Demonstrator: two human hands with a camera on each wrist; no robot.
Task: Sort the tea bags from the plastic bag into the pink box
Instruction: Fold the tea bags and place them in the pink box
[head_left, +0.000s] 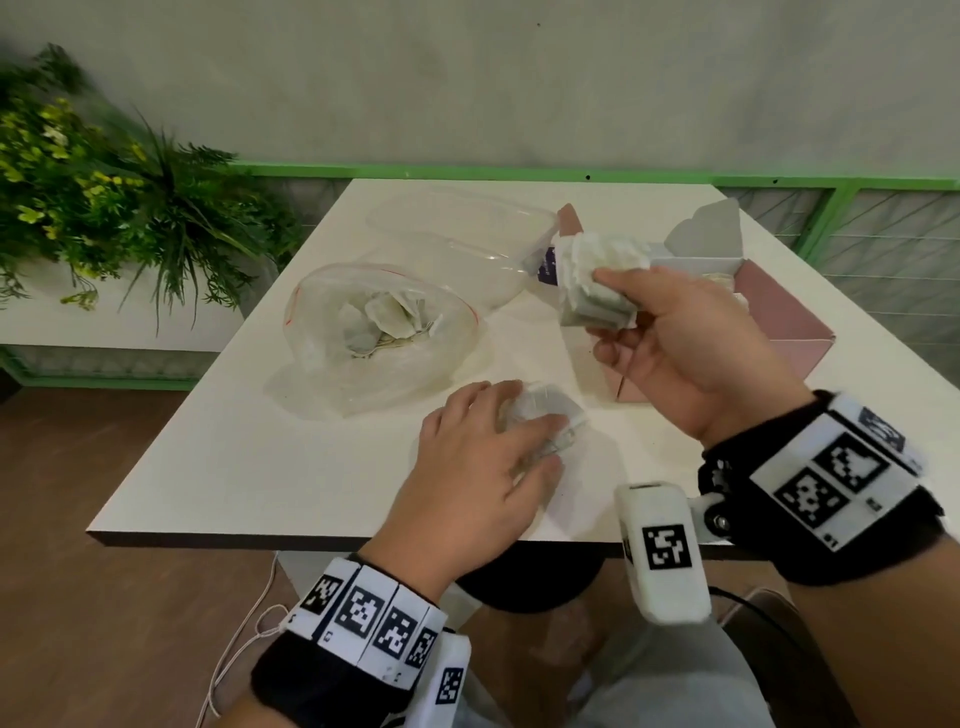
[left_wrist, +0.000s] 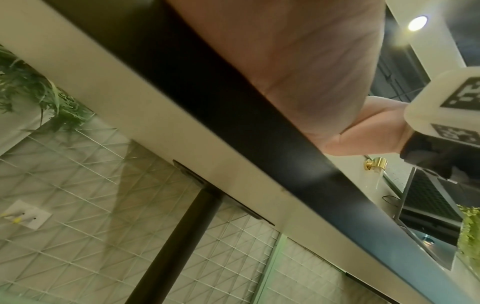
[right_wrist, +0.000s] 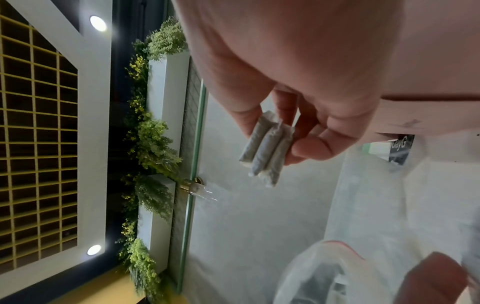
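Observation:
My right hand pinches a stack of tea bags between thumb and fingers, held up just left of the open pink box. The right wrist view shows that stack of tea bags edge on, gripped by my right hand. My left hand lies on the table near its front edge, fingers curled round a few loose tea bags. An open clear plastic bag with several tea bags inside lies at the table's left. The left wrist view shows only my palm and the table's underside.
A second, empty clear plastic bag lies behind the first. The pink box's white lid flap stands up at the back. The white table has a dark front edge. Green plants stand to the left.

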